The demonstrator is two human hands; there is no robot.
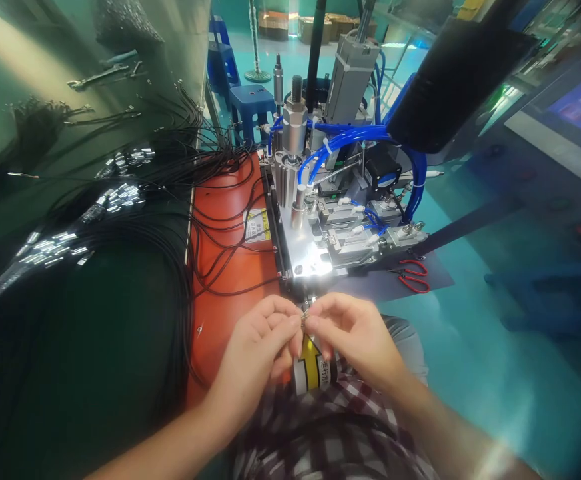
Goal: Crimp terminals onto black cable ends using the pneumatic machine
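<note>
My left hand and my right hand meet at the lower middle, fingertips pinched together. Between them are a few thin, wire-like strands, too small to make out well. Both hands are closed on these strands. Just beyond the fingertips stands a metal machine with cylinders and blue air tubes. Beneath the hands a yellow, black and white label shows on a rounded part.
Black cables with shiny ends run over the dark green table at left and an orange-red surface. Red-handled pliers lie right of the machine. A black cylinder hangs at upper right. Blue stools stand behind.
</note>
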